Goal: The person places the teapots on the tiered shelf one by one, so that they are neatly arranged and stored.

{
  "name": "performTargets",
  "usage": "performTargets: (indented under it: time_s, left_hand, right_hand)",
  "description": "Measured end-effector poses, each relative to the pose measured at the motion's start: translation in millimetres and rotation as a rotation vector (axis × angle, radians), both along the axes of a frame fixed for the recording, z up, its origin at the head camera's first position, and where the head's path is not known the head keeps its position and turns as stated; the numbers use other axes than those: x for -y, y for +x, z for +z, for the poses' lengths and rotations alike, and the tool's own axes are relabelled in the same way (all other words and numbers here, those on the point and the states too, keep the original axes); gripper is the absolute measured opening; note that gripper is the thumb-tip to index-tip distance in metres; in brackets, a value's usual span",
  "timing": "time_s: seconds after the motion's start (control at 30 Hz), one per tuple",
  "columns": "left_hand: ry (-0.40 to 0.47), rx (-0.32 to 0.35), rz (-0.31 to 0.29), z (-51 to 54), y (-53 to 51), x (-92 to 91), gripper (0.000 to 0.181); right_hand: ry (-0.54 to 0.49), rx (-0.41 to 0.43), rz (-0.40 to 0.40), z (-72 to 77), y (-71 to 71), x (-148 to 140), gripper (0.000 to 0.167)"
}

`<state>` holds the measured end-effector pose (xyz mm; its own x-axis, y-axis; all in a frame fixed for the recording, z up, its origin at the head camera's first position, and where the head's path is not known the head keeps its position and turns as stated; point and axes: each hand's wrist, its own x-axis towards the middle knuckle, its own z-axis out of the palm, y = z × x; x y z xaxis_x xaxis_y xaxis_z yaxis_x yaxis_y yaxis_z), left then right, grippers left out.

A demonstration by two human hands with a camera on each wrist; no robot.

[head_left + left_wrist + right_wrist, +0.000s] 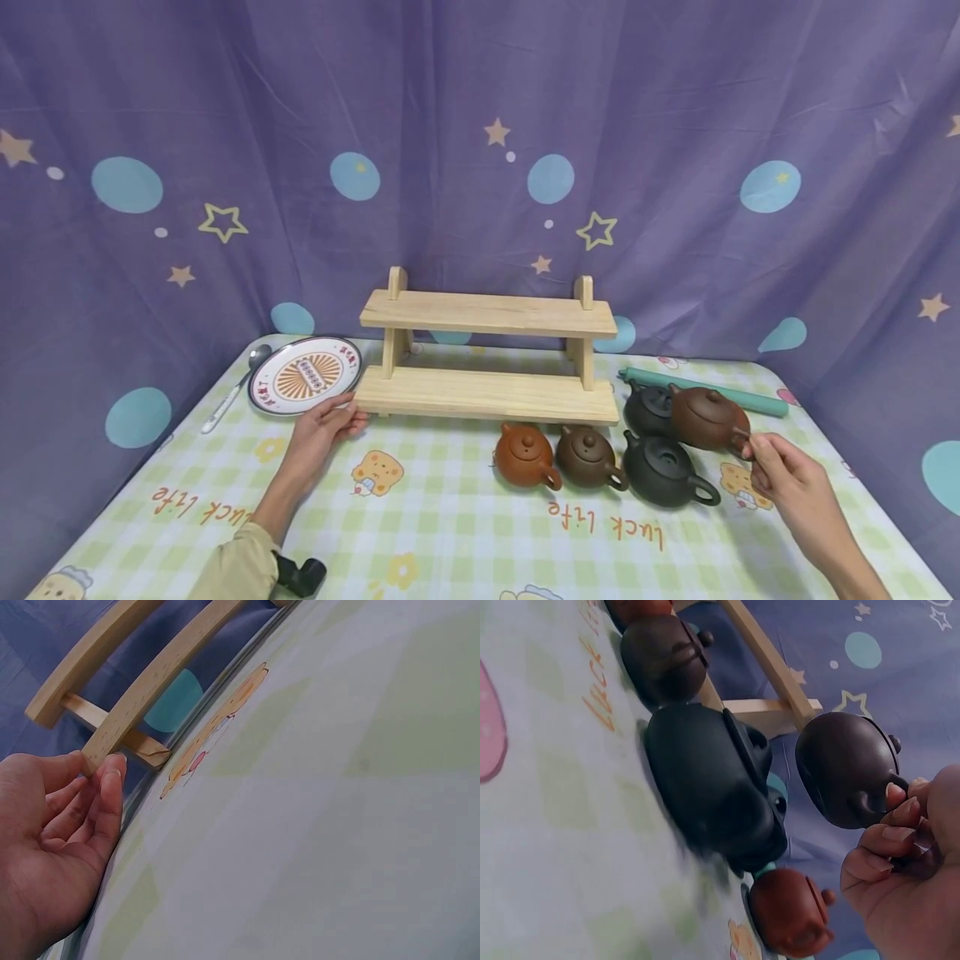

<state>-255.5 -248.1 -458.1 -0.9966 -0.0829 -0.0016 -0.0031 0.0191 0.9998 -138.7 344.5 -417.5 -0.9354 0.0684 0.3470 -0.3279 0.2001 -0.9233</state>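
Observation:
My right hand (798, 492) pinches the handle of a dark brown teapot (705, 415), held up above the table at the right. Behind it a reddish-brown teapot (786, 911) stands on the cloth, mostly hidden in the head view. Close by are a black teapot (658, 473) in front and another black teapot (645, 408) farther back, partly covered. An orange-brown teapot (522, 460) and a brown teapot (587, 460) sit before the wooden two-tier shelf (487, 396). With thumb and fingers, my left hand (322, 433) pinches the left end of its lower board.
A white patterned plate (262, 387) lies left of the shelf, beside a spoon (225, 408). Behind the teapots at the right lies a green roll (757, 402). A checkered cloth (450, 533) covers the table, and a purple curtain (465, 67) hangs behind it.

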Motion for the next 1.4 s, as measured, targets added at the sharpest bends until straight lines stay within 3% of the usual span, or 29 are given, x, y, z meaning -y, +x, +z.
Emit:
performTargets:
  time_s: [0.27,0.87,1.4]
  left_hand:
    - [0.009,0.007,0.004,1.4,1.5,0.1,0.046]
    - [0.018,0.01,0.011,0.6,-0.5,0.5,0.043]
    - [0.008,0.005,0.008,-0.6,-1.3,1.5,0.043]
  right_hand:
    - [0.027,0.044,-0.006,8.1,-10.9,13.8,0.027]
    - [0.076,-0.054,0.059,21.2,-36.7,49.7,0.032]
    - [0.072,-0.051,0.078,33.6,-59.7,79.2,0.034]
